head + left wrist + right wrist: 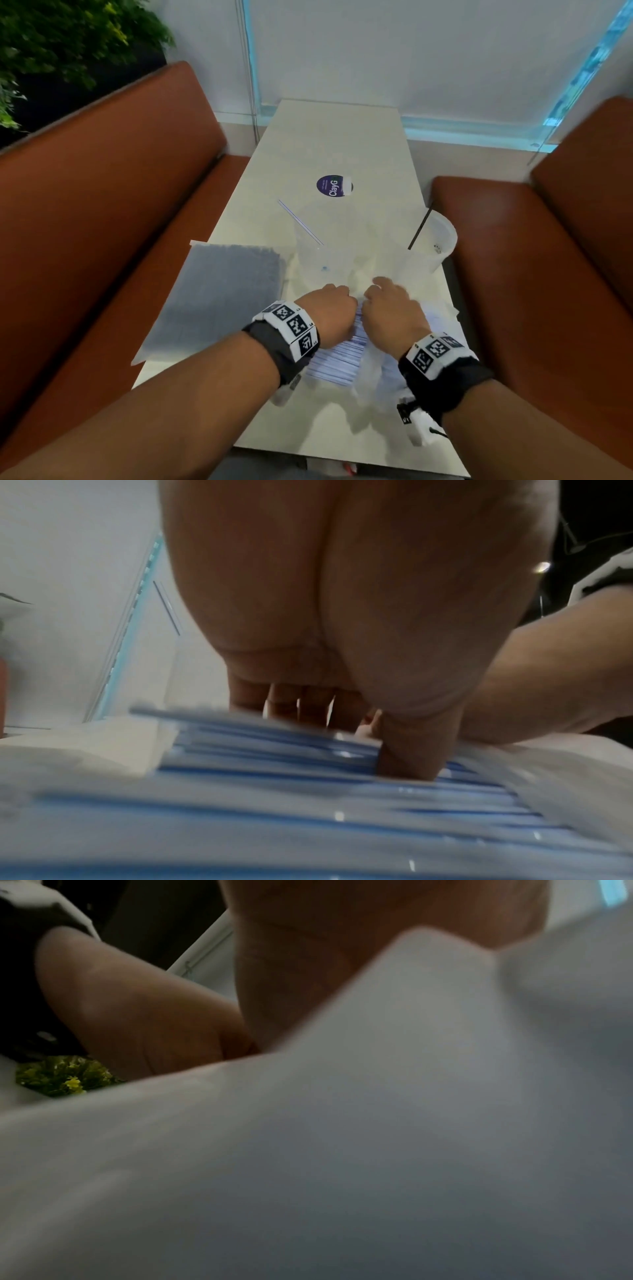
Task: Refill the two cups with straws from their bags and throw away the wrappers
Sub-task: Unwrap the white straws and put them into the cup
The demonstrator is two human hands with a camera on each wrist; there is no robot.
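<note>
A clear bag of blue-striped straws (337,361) lies on the white table (329,144) near the front edge. My left hand (342,303) and right hand (385,303) meet over its far end, fingers curled into the plastic. In the left wrist view the left hand (359,723) has its thumb pressed on the straws (274,764). Loose bag plastic (377,1123) covers most of the right wrist view below the right hand (342,934). Behind the hands stand two clear cups: the left cup (318,253) holds one blue-striped straw, the right cup (433,240) one black straw. A second bag of dark straws (219,298) lies at the left.
Brown padded benches (102,222) flank the table on both sides, the right one (534,274) close to the right cup. A round dark sticker (334,186) sits mid-table. A wall closes the far end, and green plants (68,41) fill the far left.
</note>
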